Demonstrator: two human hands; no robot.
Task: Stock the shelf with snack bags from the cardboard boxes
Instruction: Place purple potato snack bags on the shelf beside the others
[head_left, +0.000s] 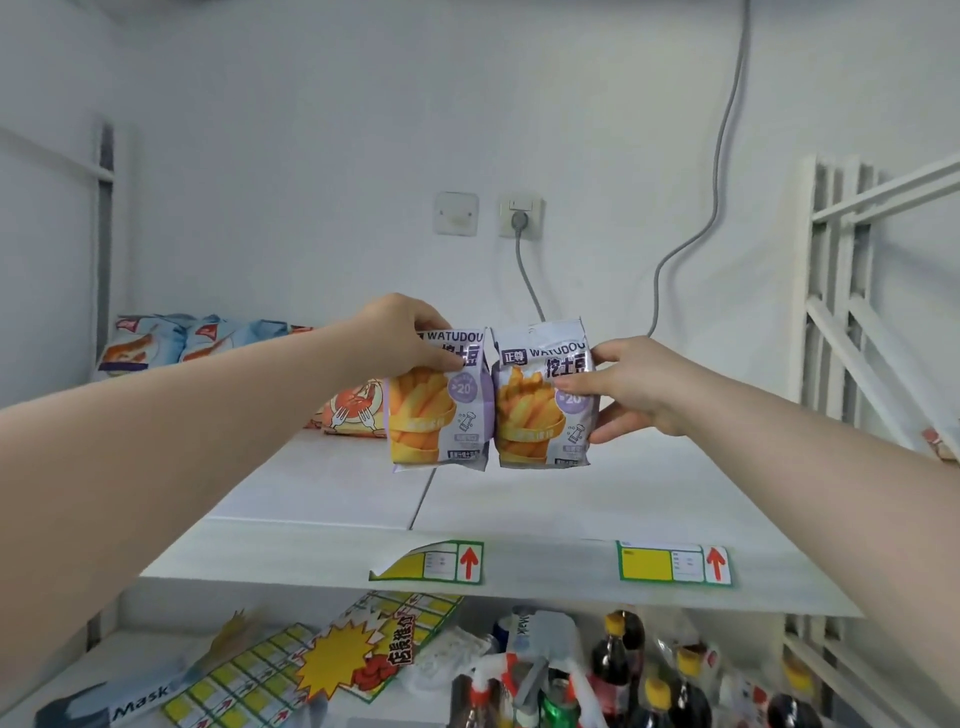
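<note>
Two purple-and-yellow snack bags with pictured fries stand side by side, upright, over the middle of the white top shelf (322, 499). My left hand (400, 338) grips the left bag (439, 410) at its top left corner. My right hand (639, 389) pinches the right bag (540, 410) by its right edge. The bags' inner edges touch. Their bottoms are at or just above the shelf surface; I cannot tell which. No cardboard box is in view.
Blue snack bags (156, 343) lie at the shelf's back left, an orange bag (353, 410) behind the left bag. Price labels (675, 564) sit on the shelf's front edge. Below are dark bottles (613, 670), a spray bottle and label sheets. A grey cable (524, 270) hangs from a wall socket.
</note>
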